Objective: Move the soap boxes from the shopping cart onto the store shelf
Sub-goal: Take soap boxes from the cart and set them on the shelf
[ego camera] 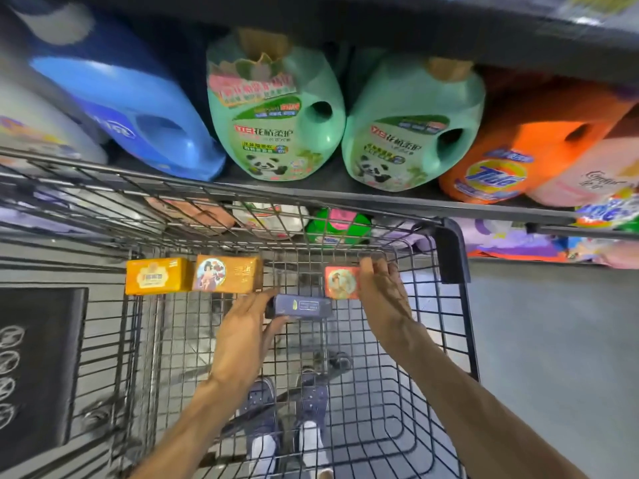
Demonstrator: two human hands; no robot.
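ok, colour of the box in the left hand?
Dark navy blue box, gripped by the left hand; head view.

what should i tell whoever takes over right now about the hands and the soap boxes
Left hand: grips the dark blue soap box inside the shopping cart.
Right hand: holds the red-orange soap box near the cart's far wall.
Still in the cart, untouched: the yellow soap box and the orange-brown soap box, side by side at the far left.
Shelf ahead holds detergent jugs; no soap box is visible on it.
Done: nothing shelved that the view shows.
Left: lift out the two held boxes and place them, then the other two.
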